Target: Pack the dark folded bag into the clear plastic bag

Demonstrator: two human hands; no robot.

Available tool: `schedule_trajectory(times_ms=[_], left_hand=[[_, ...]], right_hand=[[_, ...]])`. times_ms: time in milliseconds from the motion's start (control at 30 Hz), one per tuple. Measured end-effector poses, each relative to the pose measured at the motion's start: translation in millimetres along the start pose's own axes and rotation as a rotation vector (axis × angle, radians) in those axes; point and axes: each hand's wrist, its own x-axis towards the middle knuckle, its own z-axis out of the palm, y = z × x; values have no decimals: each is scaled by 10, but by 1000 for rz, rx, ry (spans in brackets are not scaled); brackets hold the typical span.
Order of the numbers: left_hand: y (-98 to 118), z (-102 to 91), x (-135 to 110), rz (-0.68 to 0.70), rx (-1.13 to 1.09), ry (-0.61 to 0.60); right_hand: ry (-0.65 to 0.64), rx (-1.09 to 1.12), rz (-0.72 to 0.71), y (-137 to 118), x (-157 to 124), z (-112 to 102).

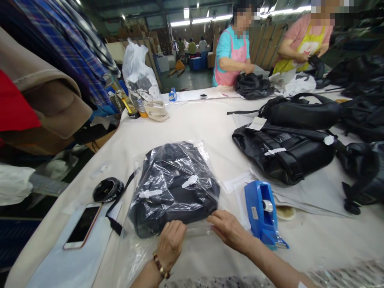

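A black backpack (177, 200) lies on the table inside a clear plastic bag (196, 229), with two white tags or strips on its front. At the bag's near edge, my left hand (172, 242) is closed with its fingers curled on the plastic; a beaded bracelet circles that wrist. My right hand (229, 231) pinches the same edge farther right, close to the backpack's lower corner. Just right of that hand stands a blue tape dispenser (255, 212) holding a roll of tape.
Left of the bag lie a phone (83, 226), a black strap roll (106, 189) and a loose strap. More black backpacks (288, 150) cover the right side. Two people in aprons (237, 52) work across the table (192, 124). Clothes (39, 80) hang at left.
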Motion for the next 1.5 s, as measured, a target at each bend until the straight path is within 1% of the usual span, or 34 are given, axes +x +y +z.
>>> schedule_trajectory(times_ms=[67, 133, 200, 267, 333, 533, 733, 800, 967, 1067, 1167, 1233, 1333, 1367, 1400, 1433, 1500], left_hand=[[-29, -37, 59, -56, 24, -3], [-71, -75, 139, -134, 43, -65], [-111, -105, 232, -237, 28, -203], [-142, -116, 316, -328, -14, -349], [-165, -109, 378, -377, -46, -430], [-217, -74, 456, -437, -92, -491], [-252, -51, 501, -489, -131, -534], [-254, -32, 505, -502, -137, -538], [-263, 0, 537, -525, -149, -547], [-285, 9, 569, -533, -149, -552], [-311, 29, 578, -531, -152, -550], [-325, 54, 564, -531, -153, -544], [-331, 102, 535, -530, -151, -532], [-328, 116, 532, -529, -149, -527], [-323, 125, 534, -529, -145, -520], [-315, 129, 540, -528, -140, -513], [-293, 104, 554, -525, -129, -505]], right_hand=[[69, 3, -50, -8, 75, 29], [114, 52, -55, -12, 158, 32], [117, 126, -13, -17, 240, 10], [93, 176, 35, -22, 324, -26], [71, 196, 67, -20, 415, -58], [75, 180, 186, 72, 703, -84], [100, 181, 270, 166, 850, -22], [123, 185, 324, 189, 888, 15], [218, 189, 535, 219, 1008, 115], [272, 213, 570, 255, 1067, 155], [318, 242, 554, 299, 1077, 134], [354, 252, 527, 277, 1035, 65], [429, 239, 457, 92, 885, -55], [445, 228, 392, -3, 821, -69], [445, 204, 296, -101, 755, -58], [429, 161, 179, -193, 694, -16], [384, 11, -46, -321, 594, 145]])
